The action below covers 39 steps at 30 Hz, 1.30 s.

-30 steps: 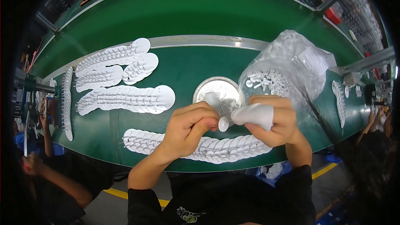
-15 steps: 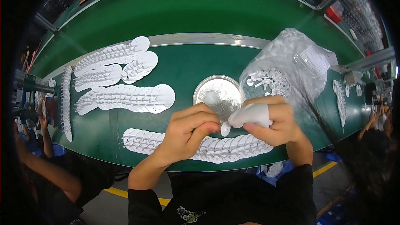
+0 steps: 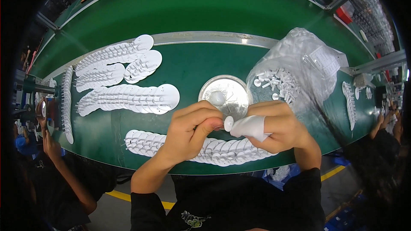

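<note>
Between thumb and forefinger, my left hand (image 3: 188,130) pinches a small white round-headed plastic part (image 3: 228,123), its disc face turned to the right. My right hand (image 3: 280,130) is closed beside it. A white finger cover (image 3: 250,127) wraps its forefinger, and the tip meets the part's edge. What lies under those fingers is hidden. Just beyond both hands stands a round metal dish (image 3: 233,86) with a whitish rounded lump (image 3: 217,98) inside. Below my hands lies a curved row of overlapping white discs (image 3: 227,152), partly covered by my left hand.
More overlapping white disc rows (image 3: 132,99) lie on the left of the green table (image 3: 188,62). A clear plastic bag (image 3: 295,55) at the right holds several small white stemmed parts (image 3: 280,83). A metal strip (image 3: 205,38) edges the back. Another person's arm (image 3: 64,175) shows at far left.
The small white part has tilted and moved slightly up and left, showing more of its disc face. My right thumb has drawn back under the covered finger.
</note>
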{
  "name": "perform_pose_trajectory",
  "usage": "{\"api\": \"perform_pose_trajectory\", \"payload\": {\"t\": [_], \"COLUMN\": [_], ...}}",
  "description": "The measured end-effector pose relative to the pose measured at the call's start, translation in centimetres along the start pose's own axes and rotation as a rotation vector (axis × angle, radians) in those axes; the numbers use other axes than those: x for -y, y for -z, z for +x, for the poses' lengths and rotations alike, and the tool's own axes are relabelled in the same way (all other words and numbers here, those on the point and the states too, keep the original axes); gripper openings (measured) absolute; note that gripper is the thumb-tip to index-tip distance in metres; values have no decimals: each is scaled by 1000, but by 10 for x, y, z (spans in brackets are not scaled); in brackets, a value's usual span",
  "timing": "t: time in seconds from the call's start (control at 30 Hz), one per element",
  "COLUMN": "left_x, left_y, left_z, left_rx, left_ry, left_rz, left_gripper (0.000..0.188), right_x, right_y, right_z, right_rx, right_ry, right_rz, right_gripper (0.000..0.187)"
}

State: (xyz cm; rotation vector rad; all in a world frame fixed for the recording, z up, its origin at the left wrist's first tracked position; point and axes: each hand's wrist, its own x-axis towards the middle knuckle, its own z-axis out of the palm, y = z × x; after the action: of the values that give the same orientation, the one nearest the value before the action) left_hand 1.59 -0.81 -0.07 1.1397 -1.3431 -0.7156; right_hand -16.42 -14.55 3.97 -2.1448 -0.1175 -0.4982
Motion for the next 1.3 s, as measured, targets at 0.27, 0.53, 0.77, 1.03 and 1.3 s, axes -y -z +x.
{"api": "perform_pose_trajectory", "payload": {"t": [0.27,0.53,0.77,1.03,1.3], "left_x": [2,-5,-5,-5,-5], "left_y": [0,-3,0,1,-2], "left_z": [1,3,3,1,1], "left_rx": [-32,-172,-198,-203,-184], "left_ry": [-123,-200,-453,-475,-478], "left_rz": [5,138,325,355,375], "left_gripper": [7,19,26,30,31], "right_x": [4,2,-3,-3,-3], "right_y": [5,3,-11,-13,-12], "right_z": [-1,-12,-9,-9,-9], "right_rx": [-154,-150,-195,-167,-134], "right_ry": [-185,-469,-509,-546,-536], "right_rz": [187,594,837,929,876], "right_gripper": [20,22,25,27,26]}}
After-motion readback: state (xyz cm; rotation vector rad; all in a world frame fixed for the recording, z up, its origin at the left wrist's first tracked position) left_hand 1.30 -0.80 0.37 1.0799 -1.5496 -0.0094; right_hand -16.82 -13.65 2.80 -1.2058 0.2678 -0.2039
